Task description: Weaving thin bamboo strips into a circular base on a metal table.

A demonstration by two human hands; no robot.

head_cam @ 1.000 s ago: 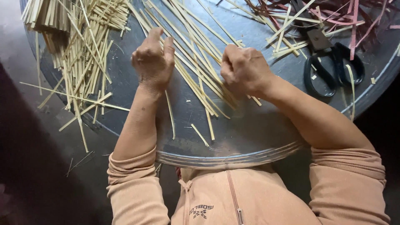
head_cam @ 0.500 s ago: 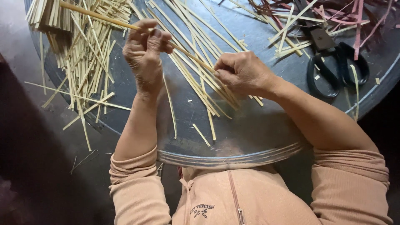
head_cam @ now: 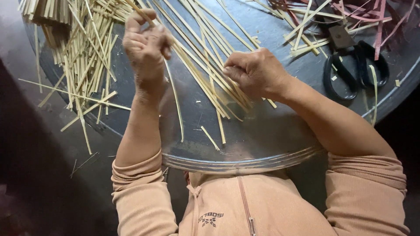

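Nearest me, peach sleeves (head_cam: pixel 140 196) frame the rim of a round, dark metal surface (head_cam: pixel 245 157). Short strip offcuts (head_cam: pixel 210 137) lie loose just inside that rim. Beyond them, my right hand (head_cam: pixel 258 72) is closed in a fist on the near ends of a fan of long pale strips (head_cam: pixel 205 74) lying flat on the surface. My left hand (head_cam: pixel 146 46) is raised, its fingers pinched shut on one strip (head_cam: pixel 138 11) that runs up and away toward the far left. The two hands are well apart. Left of the left hand, a loose pile (head_cam: pixel 83 57) spills over the edge. Right of the right hand lie black scissors (head_cam: pixel 350 61). Farthest off, reddish strips (head_cam: pixel 376 17) cross pale ones.
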